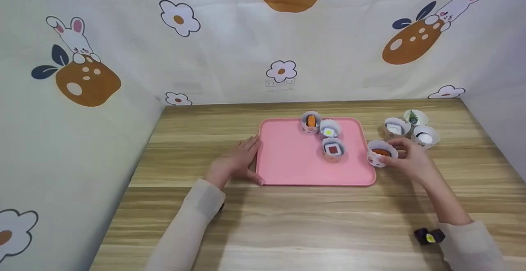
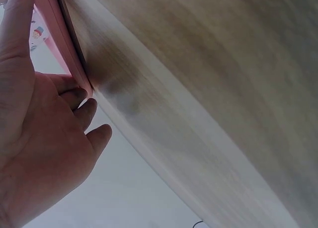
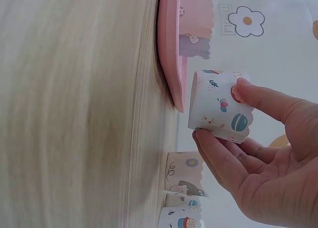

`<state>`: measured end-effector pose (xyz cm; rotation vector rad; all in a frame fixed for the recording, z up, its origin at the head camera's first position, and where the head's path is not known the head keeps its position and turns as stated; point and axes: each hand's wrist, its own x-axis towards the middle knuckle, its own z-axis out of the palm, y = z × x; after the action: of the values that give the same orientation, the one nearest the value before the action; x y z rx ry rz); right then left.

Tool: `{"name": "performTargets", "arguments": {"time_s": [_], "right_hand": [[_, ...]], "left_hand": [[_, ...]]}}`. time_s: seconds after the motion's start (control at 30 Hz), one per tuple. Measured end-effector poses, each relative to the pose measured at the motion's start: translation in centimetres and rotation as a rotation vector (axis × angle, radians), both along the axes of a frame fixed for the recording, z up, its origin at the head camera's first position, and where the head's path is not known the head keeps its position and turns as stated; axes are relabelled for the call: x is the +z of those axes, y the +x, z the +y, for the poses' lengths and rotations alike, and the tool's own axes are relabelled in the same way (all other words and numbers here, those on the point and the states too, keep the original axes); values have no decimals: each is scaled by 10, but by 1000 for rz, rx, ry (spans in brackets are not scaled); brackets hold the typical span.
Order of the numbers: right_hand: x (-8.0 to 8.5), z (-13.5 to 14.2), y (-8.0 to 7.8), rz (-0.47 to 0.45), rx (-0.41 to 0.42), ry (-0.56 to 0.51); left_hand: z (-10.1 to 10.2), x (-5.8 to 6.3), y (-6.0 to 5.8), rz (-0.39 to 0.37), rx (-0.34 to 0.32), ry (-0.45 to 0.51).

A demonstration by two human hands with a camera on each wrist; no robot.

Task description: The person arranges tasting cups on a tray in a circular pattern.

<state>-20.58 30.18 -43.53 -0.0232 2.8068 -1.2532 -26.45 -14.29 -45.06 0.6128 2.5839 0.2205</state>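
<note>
Between the thumb and fingers of my right hand [image 1: 413, 162] is a white paper baking cup [image 1: 379, 162] with an orange-red piece inside. It is held above the table by the right edge of the pink tray [image 1: 287, 156]. In the right wrist view the cup [image 3: 218, 106] shows a printed pattern and a scalloped rim. My left hand [image 1: 236, 160] rests against the tray's left edge, thumb near the front corner. On the tray stand several cups: one holding an orange-topped piece [image 1: 311, 121], one a yellow-centred piece [image 1: 329, 131], one a red-centred piece [image 1: 333, 150].
Right of the tray, three more paper cups cluster: one with a white piece [image 1: 394, 129], one with a green leaf [image 1: 413, 118], one with a white round piece [image 1: 425, 137]. Small dark pieces [image 1: 427, 236] lie beside the right sleeve. A patterned cloth hangs behind the wooden table [image 1: 308, 221].
</note>
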Motion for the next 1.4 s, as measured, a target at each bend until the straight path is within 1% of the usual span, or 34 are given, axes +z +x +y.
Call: {"name": "performTargets", "arguments": {"time_s": [0.27,0.43,0.77,0.9,0.97,1.1,1.2,1.4], "right_hand": [[0,-7,3,-1,15,-26],[0,-11,5,17,30,-43],[2,-20,8,-1,54,-40],[2,-25,9,35,65,-49],[2,-27,10,38,66,-51],[3,-33,12,6,65,-43],[3,-37,13,-16,70,-33],[1,-45,13,-16,90,-37]], "left_hand": [[0,-1,-1,-4,15,5],[0,-1,-1,-11,22,5],[0,-1,0,-8,10,18],[-2,-1,0,-2,-14,26],[-2,-2,-1,2,-26,23],[-2,-2,-2,7,-31,15],[-1,0,-1,0,-22,18],[0,2,0,1,-17,21]]}}
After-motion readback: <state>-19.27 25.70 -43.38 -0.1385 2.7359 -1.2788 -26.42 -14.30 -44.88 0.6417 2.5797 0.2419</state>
